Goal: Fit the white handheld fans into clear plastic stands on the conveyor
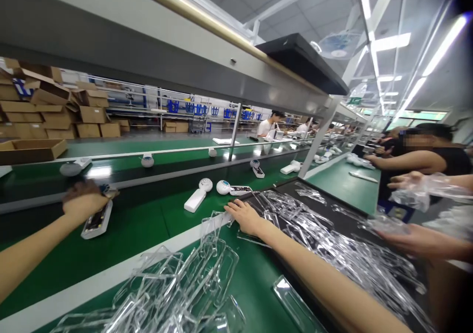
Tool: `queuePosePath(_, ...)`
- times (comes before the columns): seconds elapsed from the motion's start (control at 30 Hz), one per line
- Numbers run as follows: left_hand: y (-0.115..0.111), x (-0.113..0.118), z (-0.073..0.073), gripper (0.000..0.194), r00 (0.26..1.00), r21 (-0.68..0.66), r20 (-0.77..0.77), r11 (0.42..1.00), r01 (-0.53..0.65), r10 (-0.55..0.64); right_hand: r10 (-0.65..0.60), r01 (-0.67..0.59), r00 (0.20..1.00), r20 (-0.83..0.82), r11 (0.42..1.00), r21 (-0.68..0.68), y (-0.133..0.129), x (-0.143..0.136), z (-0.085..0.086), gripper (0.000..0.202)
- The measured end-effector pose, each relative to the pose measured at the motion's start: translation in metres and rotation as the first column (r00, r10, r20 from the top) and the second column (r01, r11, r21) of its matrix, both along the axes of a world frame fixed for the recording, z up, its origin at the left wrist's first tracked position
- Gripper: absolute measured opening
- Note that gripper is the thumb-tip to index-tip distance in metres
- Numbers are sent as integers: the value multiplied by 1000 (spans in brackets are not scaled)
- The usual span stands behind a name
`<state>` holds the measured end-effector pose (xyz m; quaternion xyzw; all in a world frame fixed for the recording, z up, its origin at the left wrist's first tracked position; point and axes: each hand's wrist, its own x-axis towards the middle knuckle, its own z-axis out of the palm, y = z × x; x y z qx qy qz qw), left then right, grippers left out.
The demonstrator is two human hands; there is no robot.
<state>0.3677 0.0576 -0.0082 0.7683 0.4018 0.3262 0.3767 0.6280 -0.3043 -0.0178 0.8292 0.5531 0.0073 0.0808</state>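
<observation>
My left hand (83, 200) is blurred over the green conveyor belt (148, 224), at the round head of a white device (96, 220) whose open body shows its inside parts. What its fingers hold cannot be made out. My right hand (244, 216) rests at the belt's near edge, fingers apart and bent downward, beside a clear plastic frame (254, 238). Just beyond it lies another open device (240, 190) with a round head. A closed white device (195, 200) lies between my hands. Many clear frames (173, 288) are heaped on the near green table.
A black tray (332, 200) of clear plastic pieces stands at the right, where another person's hands (424, 239) hold clear pieces. A metal post (320, 141) rises beyond it. More devices lie farther along. An overhead beam (185, 72) crosses above the belt.
</observation>
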Motion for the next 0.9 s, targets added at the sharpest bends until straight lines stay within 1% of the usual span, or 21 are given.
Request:
queuePosePath(0.03,-9,12,5,43,999,76,-36,997,-4,7,23,-22,999,37,999,-31,2,1,-1,60)
queuePosePath(0.07,-21,29,10,54,996,144,-94,990,1,12,46,-42,996,70,998,-56,5,0,0,51)
queuePosePath(0.1,-36,51,13,65,987,185,-159,982,37,-8,70,-62,993,98,995,-76,7,-2,3,44)
queuePosePath(0.17,-71,101,13,74,959,172,-263,973,152,-103,111,-96,983,145,990,-106,7,-10,12,34)
queuePosePath(0.2,-90,127,10,79,890,130,-415,956,264,-189,129,-111,978,164,987,-118,4,-15,17,33)
queuePosePath(0.23,-108,151,5,80,865,103,-442,944,312,-238,147,-123,972,185,984,-131,0,-21,24,33)
queuePosePath(0.3,-136,192,-7,87,843,59,-446,930,362,-300,149,-118,967,208,981,-152,-15,-33,38,35)
queuePosePath(0.33,-145,206,-14,88,847,34,-428,931,363,-314,123,-94,972,200,984,-150,-25,-40,45,36)
queuePosePath(0.4,-152,222,-27,86,867,-16,-377,938,345,-325,36,-26,993,114,995,-95,-47,-52,58,38)
queuePosePath(0.47,-145,223,-37,77,901,-55,-286,945,323,-325,-43,45,996,-74,999,22,-65,-62,65,42)
queuePosePath(0.53,-130,213,-39,68,929,-91,-160,942,323,-334,-59,110,953,-297,981,158,-73,-69,66,46)
queuePosePath(0.6,-115,196,-32,64,934,-126,-3,927,353,-356,-32,189,878,-478,940,283,-64,-75,60,45)
queuePosePath(0.67,-105,175,-16,64,907,-155,177,900,408,-381,11,271,814,-581,877,397,-41,-81,50,47)
queuePosePath(0.7,-103,165,-6,61,884,-165,262,884,438,-389,32,310,793,-609,839,448,-25,-85,46,50)
queuePosePath(0.77,-104,142,17,49,828,-181,404,854,488,-388,62,370,771,-634,766,526,10,-96,41,57)
queuePosePath(0.8,-107,130,28,43,785,-215,497,824,525,-370,73,386,769,-635,738,553,27,-102,40,60)
queuePosePath(0.83,-111,118,38,39,726,-263,603,777,572,-331,85,390,773,-629,718,577,42,-109,40,61)
queuePosePath(0.9,-121,96,56,33,574,-351,800,640,683,-175,106,370,795,-597,695,616,67,-125,42,62)
